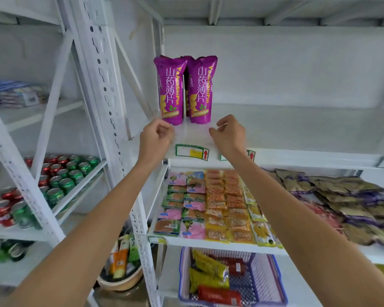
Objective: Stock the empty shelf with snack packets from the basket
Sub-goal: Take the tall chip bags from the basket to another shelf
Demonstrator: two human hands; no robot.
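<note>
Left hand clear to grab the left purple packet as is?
Probably yes. The left hand is empty, right by the base of the left purple packet, with nothing between them.

1 head view, close, facing shelf [297, 129] (wide-angle, tilted down)
</note>
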